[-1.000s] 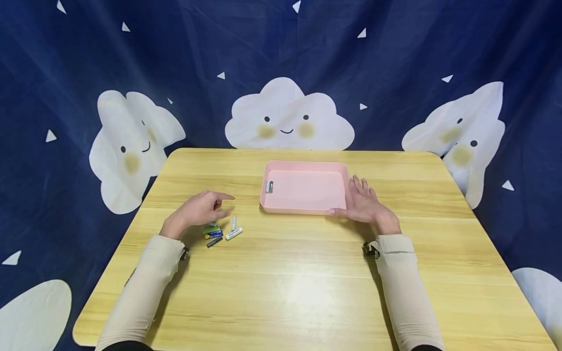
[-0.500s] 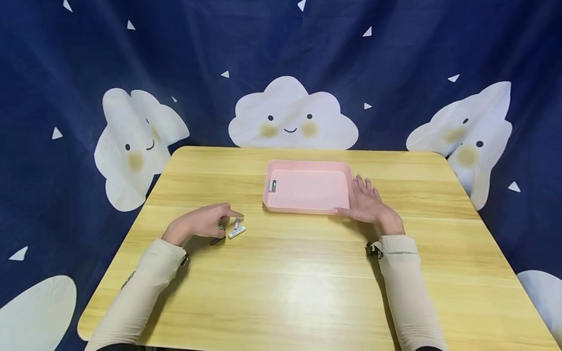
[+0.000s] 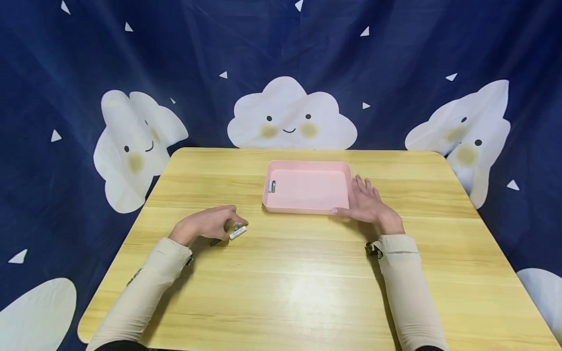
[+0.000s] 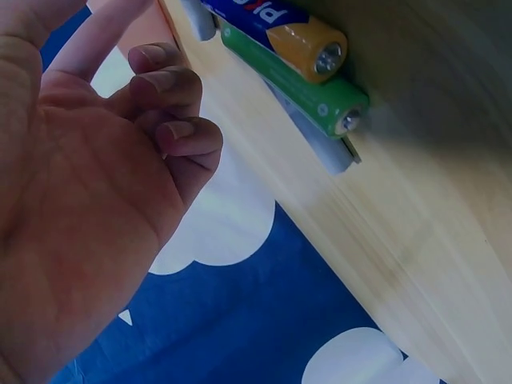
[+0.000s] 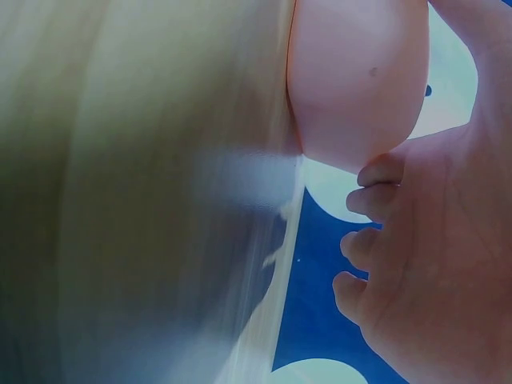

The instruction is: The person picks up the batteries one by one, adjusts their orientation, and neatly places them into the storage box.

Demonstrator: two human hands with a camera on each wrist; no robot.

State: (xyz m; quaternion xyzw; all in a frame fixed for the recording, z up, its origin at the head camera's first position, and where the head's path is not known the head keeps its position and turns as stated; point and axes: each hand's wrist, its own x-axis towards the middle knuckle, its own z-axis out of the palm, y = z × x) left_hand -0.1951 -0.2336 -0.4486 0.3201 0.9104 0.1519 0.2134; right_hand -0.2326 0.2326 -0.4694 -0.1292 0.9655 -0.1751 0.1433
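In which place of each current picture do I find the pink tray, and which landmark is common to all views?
Head: the pink tray is near the centre, slightly right, with the right hand at its right end.
Left wrist: a pink patch at top left, beyond the left hand, is probably it.
Right wrist: top, right of centre, cut off by the upper edge.
Shared landmark: the wooden table.

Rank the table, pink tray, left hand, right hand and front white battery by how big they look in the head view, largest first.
1. Table
2. Pink tray
3. Left hand and right hand: too alike to rank
4. Front white battery
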